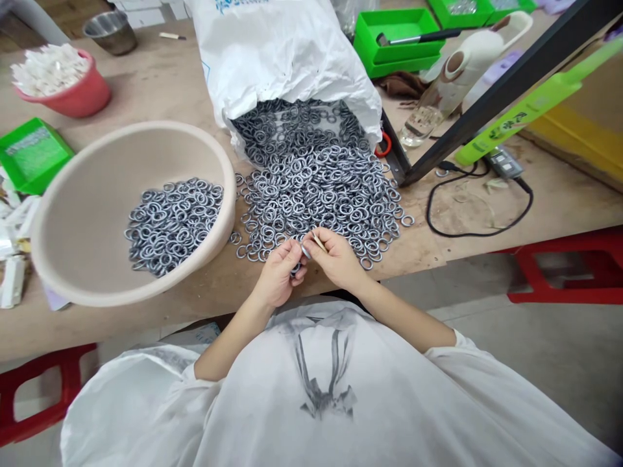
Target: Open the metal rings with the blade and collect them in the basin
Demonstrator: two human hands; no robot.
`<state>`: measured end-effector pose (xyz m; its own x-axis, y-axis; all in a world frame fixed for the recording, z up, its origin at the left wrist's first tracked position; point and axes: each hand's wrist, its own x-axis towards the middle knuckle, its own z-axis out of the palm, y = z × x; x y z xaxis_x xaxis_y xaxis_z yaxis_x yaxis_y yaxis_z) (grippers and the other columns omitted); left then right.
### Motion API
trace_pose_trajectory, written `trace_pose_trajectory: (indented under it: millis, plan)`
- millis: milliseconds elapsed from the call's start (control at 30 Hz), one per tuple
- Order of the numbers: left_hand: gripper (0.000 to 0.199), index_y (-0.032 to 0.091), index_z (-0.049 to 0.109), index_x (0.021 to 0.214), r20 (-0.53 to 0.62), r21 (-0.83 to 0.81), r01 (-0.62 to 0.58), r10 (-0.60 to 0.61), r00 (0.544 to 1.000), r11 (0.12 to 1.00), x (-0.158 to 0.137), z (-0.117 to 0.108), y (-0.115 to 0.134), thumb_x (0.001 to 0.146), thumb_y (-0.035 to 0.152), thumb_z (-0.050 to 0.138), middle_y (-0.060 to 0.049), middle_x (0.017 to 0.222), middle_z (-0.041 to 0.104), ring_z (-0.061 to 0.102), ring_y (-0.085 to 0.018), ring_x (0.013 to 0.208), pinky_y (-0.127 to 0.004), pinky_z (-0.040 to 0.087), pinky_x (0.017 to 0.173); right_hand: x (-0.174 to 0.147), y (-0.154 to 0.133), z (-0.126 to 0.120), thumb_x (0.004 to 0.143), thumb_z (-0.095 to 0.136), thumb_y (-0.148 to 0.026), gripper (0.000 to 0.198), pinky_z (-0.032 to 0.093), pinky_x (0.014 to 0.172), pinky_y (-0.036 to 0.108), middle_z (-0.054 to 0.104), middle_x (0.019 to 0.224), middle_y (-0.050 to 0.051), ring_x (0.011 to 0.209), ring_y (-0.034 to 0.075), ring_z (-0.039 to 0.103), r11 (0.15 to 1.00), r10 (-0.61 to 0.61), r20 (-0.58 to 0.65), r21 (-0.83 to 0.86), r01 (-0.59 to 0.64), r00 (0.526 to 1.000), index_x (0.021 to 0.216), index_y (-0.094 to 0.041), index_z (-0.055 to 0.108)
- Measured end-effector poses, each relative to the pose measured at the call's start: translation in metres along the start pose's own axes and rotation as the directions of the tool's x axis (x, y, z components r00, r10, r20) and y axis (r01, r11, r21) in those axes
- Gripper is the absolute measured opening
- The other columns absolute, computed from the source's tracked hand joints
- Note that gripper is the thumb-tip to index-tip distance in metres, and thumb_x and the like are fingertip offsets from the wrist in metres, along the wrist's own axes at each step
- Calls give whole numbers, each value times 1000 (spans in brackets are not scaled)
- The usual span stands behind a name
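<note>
My left hand point(281, 271) is closed around a few grey rings, partly hidden by the fingers. My right hand point(339, 261) pinches a thin pale wooden stick point(319, 242), and its fingertips meet a single grey ring point(305, 251) between the two hands. Just beyond my fingers spreads a heap of grey rings point(316, 194), spilling from the mouth of a white sack point(287, 58). To the left stands a large beige basin point(82, 227) with a pile of the same rings point(175, 224) at its right side.
At the left are a pink bowl point(92, 87) of white pieces and a green tray point(61, 155). A metal bowl point(114, 39) stands behind. To the right are a slanted dark post point(487, 97), a clear jug point(428, 117), a black cable point(433, 220) and green bins point(389, 65).
</note>
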<state>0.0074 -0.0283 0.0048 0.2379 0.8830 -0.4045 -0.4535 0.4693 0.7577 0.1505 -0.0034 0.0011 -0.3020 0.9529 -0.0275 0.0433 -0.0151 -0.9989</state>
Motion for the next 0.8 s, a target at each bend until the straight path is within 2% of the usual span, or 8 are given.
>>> trace_pose_trajectory:
  millis: [133,233,333,467,633,800]
  plan:
    - [53,19,48,85,-12,53,-44,45,999,998,0,-1,-6,70,61,78,7,68,49,41,-2,43,-13,24,37,-4,3,3,93,55,-36,19,38,66,27,57,71,-2,67,13,50,974,-83,-48,-214,71,995,82,-21,58]
    - [50,20,49,87,-9,89,-69,70,998,994,0,-2,-8,75,62,73,7,67,48,40,-2,44,-13,24,37,-4,4,3,88,57,-25,8,38,68,27,59,75,-1,71,13,52,948,-146,-38,-291,129,989,83,-20,61]
    - [50,19,50,83,-2,122,-85,86,996,989,1,-4,-8,75,63,72,7,66,46,40,-3,45,-14,26,38,-4,3,2,89,56,-26,10,40,71,27,62,78,0,73,14,54,963,-148,-10,-230,142,989,85,-20,62]
    - [51,18,51,79,-15,125,-107,109,994,986,1,-6,-7,73,62,74,6,67,46,39,-3,46,-15,26,38,-4,-1,1,97,47,-41,32,43,72,28,63,74,1,73,14,57,983,-133,29,-127,136,991,78,-20,60]
    - [51,18,50,75,-43,94,-102,106,993,990,2,-6,-8,73,61,75,8,59,40,36,-3,44,-15,26,38,-6,-3,1,87,64,-45,25,43,71,27,67,82,1,74,14,57,970,-143,39,-191,148,989,93,-20,66]
    - [51,18,49,72,-37,86,-63,67,997,994,0,-3,-7,70,60,78,7,56,41,35,-4,42,-15,25,37,-6,2,1,84,69,-48,34,42,67,27,65,82,0,71,14,55,981,-99,-32,-171,92,995,102,-20,64]
